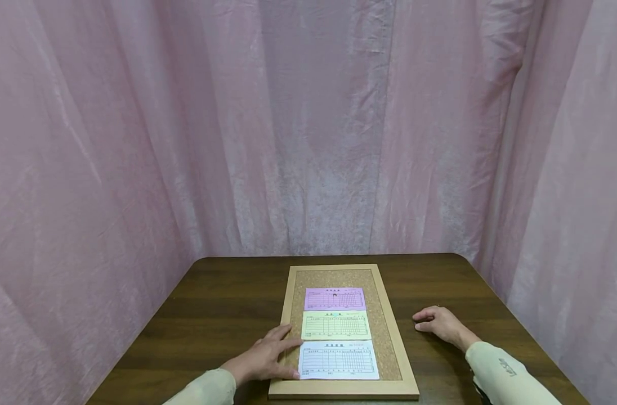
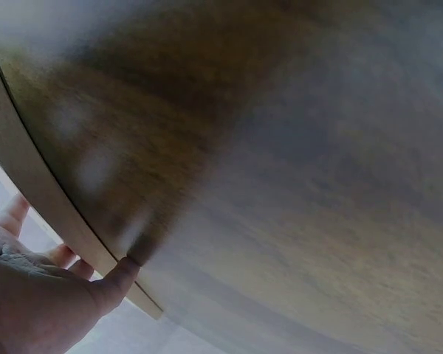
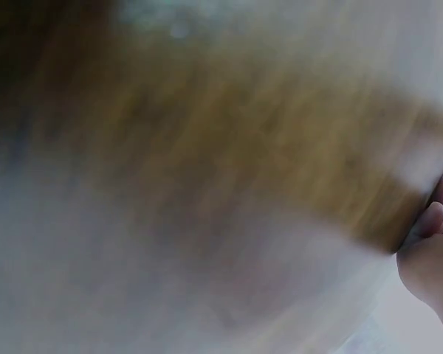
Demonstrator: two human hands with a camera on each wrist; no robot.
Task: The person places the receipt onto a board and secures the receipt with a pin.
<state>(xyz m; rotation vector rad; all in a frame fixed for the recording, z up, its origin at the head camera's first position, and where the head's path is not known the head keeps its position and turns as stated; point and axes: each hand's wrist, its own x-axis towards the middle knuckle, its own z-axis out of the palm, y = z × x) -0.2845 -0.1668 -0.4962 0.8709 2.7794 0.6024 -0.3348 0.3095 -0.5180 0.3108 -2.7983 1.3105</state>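
A wood-framed cork board lies flat on the table. Three printed form slips run down it: a pink slip at the top, a pale yellow slip in the middle and a white slip lowest. A small dark pin-like spot shows on the pink slip, a pale blue one at the yellow slip's upper edge. My left hand lies across the board's left frame, fingers spread, fingertips at the white slip's left edge. To the board's right, my right hand rests on the table, fingers loosely bent, holding nothing.
The dark brown wooden table extends on both sides of the board. Pink curtains hang behind the table and along both sides. Both wrist views are mostly blurred tabletop; the board's frame edge crosses the left one.
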